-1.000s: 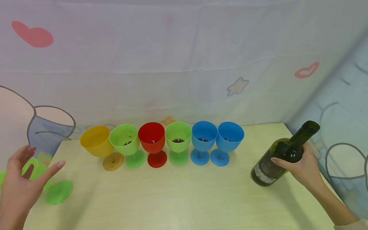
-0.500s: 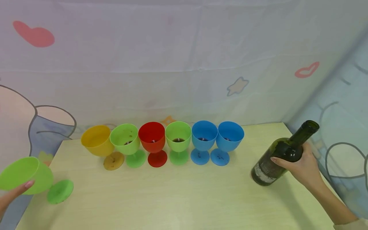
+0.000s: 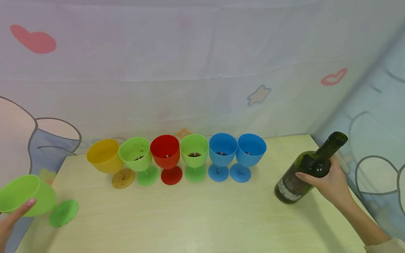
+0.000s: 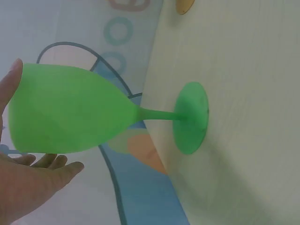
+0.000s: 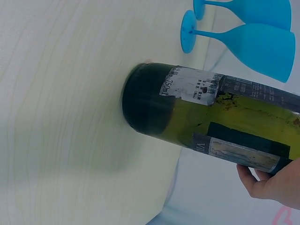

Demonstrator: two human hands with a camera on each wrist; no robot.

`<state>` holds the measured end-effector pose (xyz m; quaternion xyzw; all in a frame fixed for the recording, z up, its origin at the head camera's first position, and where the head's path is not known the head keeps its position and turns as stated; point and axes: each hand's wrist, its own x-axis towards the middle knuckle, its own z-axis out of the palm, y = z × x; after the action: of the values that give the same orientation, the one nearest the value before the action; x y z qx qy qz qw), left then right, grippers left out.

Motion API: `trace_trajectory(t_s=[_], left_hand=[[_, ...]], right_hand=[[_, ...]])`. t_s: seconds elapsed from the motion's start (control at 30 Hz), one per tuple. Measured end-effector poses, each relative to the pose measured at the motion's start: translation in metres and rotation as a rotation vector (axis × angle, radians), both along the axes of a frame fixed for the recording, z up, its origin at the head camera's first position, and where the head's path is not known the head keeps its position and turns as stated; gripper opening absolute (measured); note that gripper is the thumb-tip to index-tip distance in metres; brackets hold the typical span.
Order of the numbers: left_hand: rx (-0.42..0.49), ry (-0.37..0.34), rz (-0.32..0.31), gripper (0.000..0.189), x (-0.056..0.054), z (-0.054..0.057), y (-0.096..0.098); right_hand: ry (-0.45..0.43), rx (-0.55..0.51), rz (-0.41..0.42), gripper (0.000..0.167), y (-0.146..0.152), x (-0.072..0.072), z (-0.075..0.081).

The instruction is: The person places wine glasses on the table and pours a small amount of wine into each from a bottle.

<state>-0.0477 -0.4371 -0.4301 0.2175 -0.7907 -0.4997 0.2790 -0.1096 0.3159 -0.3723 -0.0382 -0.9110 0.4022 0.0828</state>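
At the table's left edge stands a green plastic goblet (image 3: pixel 44 196), its round foot on the tabletop in the left wrist view. My left hand (image 3: pixel 12 219) holds its bowl, with the thumb along the near side and fingers on the other side, mostly cut off or hidden in the head view. On the right, my right hand (image 3: pixel 327 182) grips a dark green wine bottle (image 3: pixel 303 172) around its upper body. The uncapped bottle is upright, its base at the tabletop and its labels worn, as the right wrist view shows.
Along the back of the pale table (image 3: pixel 190 218) runs a row of goblets: a yellow goblet (image 3: pixel 105 160), green ones, a red goblet (image 3: pixel 166 154) and two blue ones, such as the right-hand blue goblet (image 3: pixel 251 153). Dark liquid shows in several. A printed cloth (image 3: pixel 190 70) hangs behind.
My left hand has moved from in front of the green goblet, fingers spread, to around its bowl. Goblet, bottle and right hand keep their places; the head view shifts slightly.
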Motion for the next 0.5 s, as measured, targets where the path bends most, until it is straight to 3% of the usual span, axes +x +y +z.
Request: trace_trajectory(t_s=[0.07,0.2,0.33,0.5], left_hand=[[0.054,-0.004,0.023,0.062,-0.004,-0.01,-0.008],[0.151,0.076,0.009,0.07,-0.017,-0.042,-0.039],[0.214,0.118,0.035,0.079,-0.028,-0.068,-0.066],[0.204,0.066,0.091,0.086,-0.034,-0.084,-0.083]], right_hand=[[-0.002,-0.002,0.001,0.085,0.0,0.0,-0.001],[-0.001,0.0,0.002,0.084,0.0,0.0,-0.001],[-0.002,0.001,-0.002,0.084,0.0,-0.001,-0.001],[-0.003,0.007,-0.004,0.085,0.0,0.0,0.0]])
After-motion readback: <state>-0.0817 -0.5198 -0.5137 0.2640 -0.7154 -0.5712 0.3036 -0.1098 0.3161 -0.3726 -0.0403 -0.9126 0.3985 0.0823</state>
